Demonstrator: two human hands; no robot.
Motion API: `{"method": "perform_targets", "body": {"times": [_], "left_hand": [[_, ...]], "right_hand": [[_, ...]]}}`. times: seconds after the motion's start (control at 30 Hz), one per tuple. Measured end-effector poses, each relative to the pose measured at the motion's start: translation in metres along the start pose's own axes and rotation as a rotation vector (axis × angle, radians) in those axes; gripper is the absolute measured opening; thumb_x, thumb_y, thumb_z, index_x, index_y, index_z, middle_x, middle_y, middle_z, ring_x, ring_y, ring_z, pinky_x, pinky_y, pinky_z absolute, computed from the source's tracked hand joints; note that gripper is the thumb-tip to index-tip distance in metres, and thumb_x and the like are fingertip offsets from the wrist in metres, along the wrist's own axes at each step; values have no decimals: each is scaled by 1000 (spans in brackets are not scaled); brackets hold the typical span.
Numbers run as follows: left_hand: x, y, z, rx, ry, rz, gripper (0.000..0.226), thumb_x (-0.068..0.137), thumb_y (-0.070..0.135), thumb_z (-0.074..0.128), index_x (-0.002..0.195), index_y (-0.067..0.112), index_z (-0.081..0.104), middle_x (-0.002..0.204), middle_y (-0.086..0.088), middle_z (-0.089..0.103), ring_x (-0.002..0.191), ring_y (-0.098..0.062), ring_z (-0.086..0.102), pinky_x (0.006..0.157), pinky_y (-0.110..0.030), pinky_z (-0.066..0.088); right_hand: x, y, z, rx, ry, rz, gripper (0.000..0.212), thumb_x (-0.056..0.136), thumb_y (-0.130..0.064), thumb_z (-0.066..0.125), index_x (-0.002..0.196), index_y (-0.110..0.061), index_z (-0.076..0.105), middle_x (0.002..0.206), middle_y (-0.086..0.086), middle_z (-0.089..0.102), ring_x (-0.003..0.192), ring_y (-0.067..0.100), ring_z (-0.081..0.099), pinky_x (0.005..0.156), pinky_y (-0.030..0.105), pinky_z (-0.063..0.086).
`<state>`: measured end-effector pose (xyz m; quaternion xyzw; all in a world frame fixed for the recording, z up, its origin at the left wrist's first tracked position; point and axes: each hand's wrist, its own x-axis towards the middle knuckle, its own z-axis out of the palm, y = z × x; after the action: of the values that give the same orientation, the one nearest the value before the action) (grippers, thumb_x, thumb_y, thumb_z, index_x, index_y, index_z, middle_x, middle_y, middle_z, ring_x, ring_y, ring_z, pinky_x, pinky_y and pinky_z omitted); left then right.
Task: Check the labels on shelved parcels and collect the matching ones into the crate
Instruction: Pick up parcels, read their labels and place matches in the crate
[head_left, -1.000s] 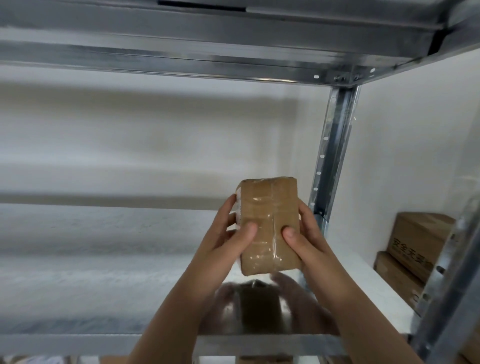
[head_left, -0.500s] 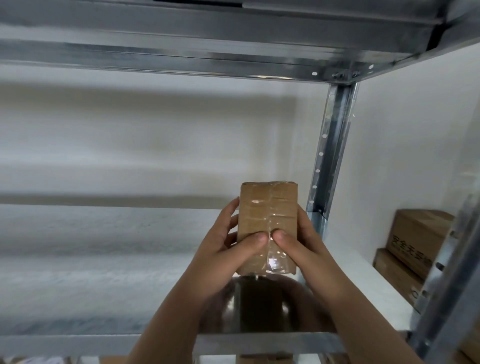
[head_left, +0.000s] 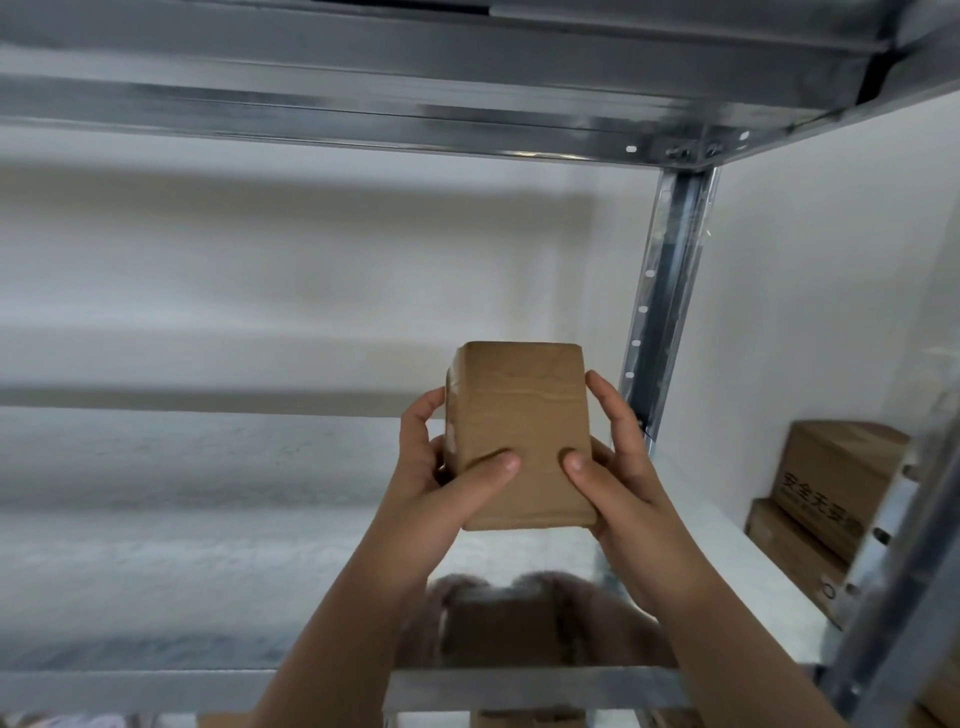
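Observation:
A small brown cardboard parcel (head_left: 522, 431) is held up above the metal shelf (head_left: 208, 519), clear of its surface. My left hand (head_left: 447, 483) grips its left side with the thumb across the front face. My right hand (head_left: 613, 467) grips the right side, thumb on the front too. The face turned to me is plain cardboard with no label showing. A taped side shows at the left edge. The crate is out of view.
A steel upright (head_left: 670, 291) stands right behind the parcel, and a shelf beam (head_left: 363, 114) runs overhead. Two stacked brown boxes (head_left: 831, 499) with printed characters sit at the right beyond the rack. The shelf's front rail (head_left: 519, 686) crosses below my arms.
The parcel has been turned in both hands: the taped face seen earlier has rotated away and a plain cardboard face now points at me. It also sits slightly lower and closer.

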<state>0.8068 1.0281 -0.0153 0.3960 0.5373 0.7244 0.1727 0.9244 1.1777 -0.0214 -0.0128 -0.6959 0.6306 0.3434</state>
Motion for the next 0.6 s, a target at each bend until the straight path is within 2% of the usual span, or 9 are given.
{"method": "perform_targets", "body": {"times": [0.07,0.17,0.33,0.43,0.47,0.53,0.6], "left_hand": [[0,0,0,4,5,9,76,74,31,77,138,46,38,122,-10,68,99,-14,74,72,-26,60],[1,-3,-1,3,6,23,74,75,30,76,137,46,39,121,-9,68,99,-14,74,72,-27,60],[1,-1,2,2,33,37,73,80,37,84,140,45,43,115,-2,74,101,-11,74,75,-23,60],[3,-2,2,33,125,35,67,81,45,70,143,46,44,123,3,72,109,-13,73,87,-31,62],[4,-2,0,40,177,36,61,87,43,69,142,48,44,126,1,70,111,-16,72,93,-37,61],[5,-4,-2,64,237,50,46,97,35,63,139,50,47,127,-2,68,114,-19,70,98,-46,59],[4,-2,-1,79,195,40,38,99,43,55,136,51,50,122,4,70,109,-14,72,95,-41,60]], "right_hand": [[0,1,0,8,-3,-1,76,87,-34,70,148,-62,34,132,-5,72,123,24,69,100,45,58],[0,0,0,-3,-11,-5,85,79,-43,76,150,-61,33,133,-6,71,125,24,68,98,43,60],[0,0,3,-19,57,-21,87,82,-34,75,154,-55,30,130,-8,71,120,14,70,85,24,61],[-2,-2,5,-77,92,1,93,83,-60,80,158,-54,25,136,-23,59,117,0,67,82,16,59],[-2,-3,4,-108,112,3,88,82,-65,74,156,-52,30,135,-30,57,116,-6,65,84,14,59],[-2,-3,1,-146,135,-21,68,80,-59,61,146,-50,47,129,-33,62,117,-10,63,97,18,57],[-3,-3,1,-171,114,-56,53,88,-52,58,141,-51,55,133,-25,66,124,1,64,107,32,56]]}}
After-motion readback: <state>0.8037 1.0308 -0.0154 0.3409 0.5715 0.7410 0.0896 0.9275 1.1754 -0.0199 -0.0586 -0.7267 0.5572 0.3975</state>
